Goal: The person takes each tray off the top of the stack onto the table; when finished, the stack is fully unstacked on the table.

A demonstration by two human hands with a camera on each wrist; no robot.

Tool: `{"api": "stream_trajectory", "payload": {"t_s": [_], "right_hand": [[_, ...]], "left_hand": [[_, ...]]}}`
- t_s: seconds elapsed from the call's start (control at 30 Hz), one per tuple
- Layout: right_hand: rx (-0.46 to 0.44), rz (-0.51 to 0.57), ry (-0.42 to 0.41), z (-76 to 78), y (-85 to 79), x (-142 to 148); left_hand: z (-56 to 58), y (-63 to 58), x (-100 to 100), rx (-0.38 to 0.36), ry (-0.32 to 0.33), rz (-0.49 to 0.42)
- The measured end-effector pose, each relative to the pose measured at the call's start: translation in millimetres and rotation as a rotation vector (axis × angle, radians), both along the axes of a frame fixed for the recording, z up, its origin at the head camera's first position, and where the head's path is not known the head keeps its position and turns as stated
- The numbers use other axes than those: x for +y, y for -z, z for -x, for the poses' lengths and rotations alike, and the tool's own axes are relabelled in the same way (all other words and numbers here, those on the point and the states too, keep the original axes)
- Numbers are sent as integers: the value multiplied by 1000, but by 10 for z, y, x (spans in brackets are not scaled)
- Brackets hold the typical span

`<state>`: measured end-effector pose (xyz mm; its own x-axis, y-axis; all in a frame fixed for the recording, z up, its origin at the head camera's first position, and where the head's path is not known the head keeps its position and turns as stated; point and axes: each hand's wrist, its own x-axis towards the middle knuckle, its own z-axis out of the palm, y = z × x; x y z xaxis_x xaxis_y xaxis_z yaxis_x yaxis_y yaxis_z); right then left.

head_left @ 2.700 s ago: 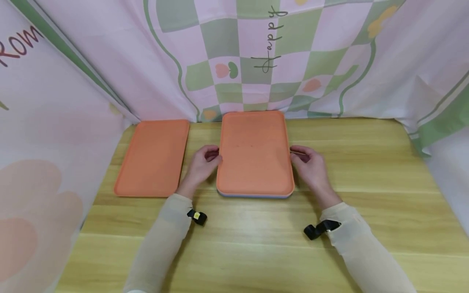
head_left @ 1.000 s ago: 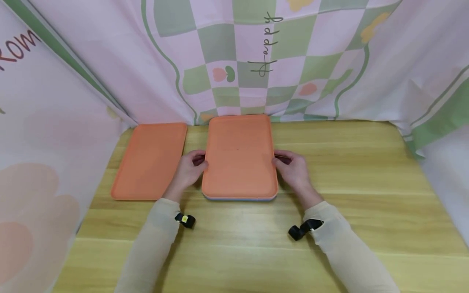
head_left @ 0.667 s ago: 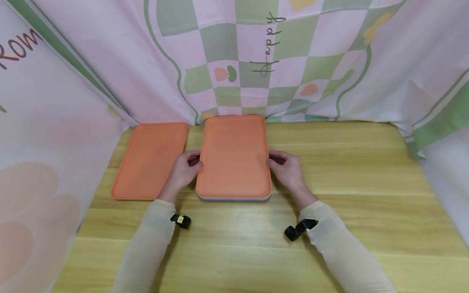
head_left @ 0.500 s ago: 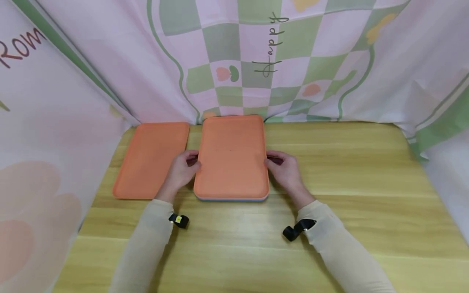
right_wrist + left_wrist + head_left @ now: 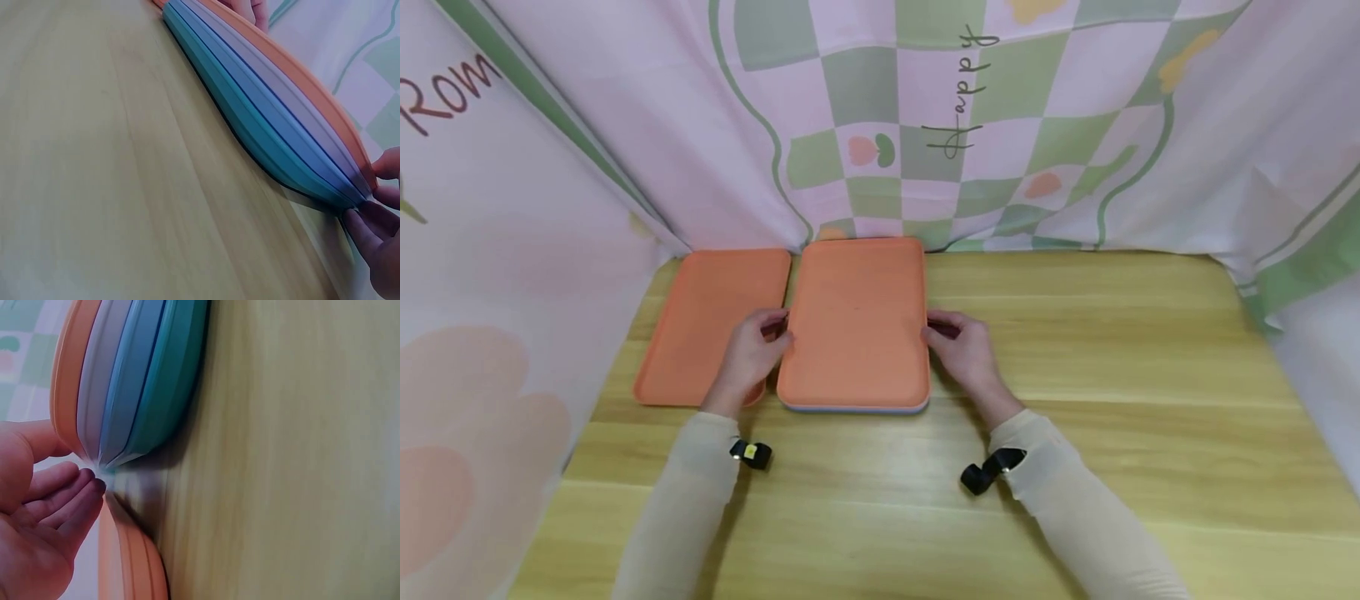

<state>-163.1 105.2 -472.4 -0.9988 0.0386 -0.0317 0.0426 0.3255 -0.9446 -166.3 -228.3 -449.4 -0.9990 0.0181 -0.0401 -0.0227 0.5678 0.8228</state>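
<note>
At the middle back of the table lies a stack of rectangular trays, an orange tray (image 5: 855, 333) on top. Its edge shows a lilac tray (image 5: 94, 394), a blue tray (image 5: 128, 394) and a teal tray (image 5: 169, 394) below. My left hand (image 5: 751, 354) holds the stack's left side, thumb at the orange rim, other fingers lower against the edge. My right hand (image 5: 966, 354) pinches the opposite side, its thumb at the top tray and fingertips by the bottom one. Partly behind my left hand, a second orange tray (image 5: 711, 325) lies just left of the stack.
The wooden table (image 5: 1120, 375) extends to the right and toward the front. A patterned cloth (image 5: 925, 100) hangs along its back edge, close to the stack's far end. Another cloth (image 5: 497, 317) closes off the left side.
Both hands have moved left together with the tray stack, narrowing the space between it and the second orange tray. That tray has stayed in place.
</note>
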Motion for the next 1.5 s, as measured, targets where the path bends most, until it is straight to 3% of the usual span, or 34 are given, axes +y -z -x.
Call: {"api": "stream_trajectory", "payload": {"t_s": [0.27, 0.6, 0.97, 1.2, 1.5], "right_hand": [[30, -14, -6, 13, 15, -124], [19, 8, -8, 18, -4, -250], [-12, 92, 21, 5, 13, -354], [51, -28, 86, -13, 14, -396], [69, -53, 121, -8, -10, -403]], "left_hand": [[-5, 32, -115, 7, -49, -27], [-8, 27, -259, -64, -21, 24], [16, 94, -305, -90, -26, -10], [13, 146, -337, -103, -23, -67], [12, 160, -334, -87, -41, -65]]}}
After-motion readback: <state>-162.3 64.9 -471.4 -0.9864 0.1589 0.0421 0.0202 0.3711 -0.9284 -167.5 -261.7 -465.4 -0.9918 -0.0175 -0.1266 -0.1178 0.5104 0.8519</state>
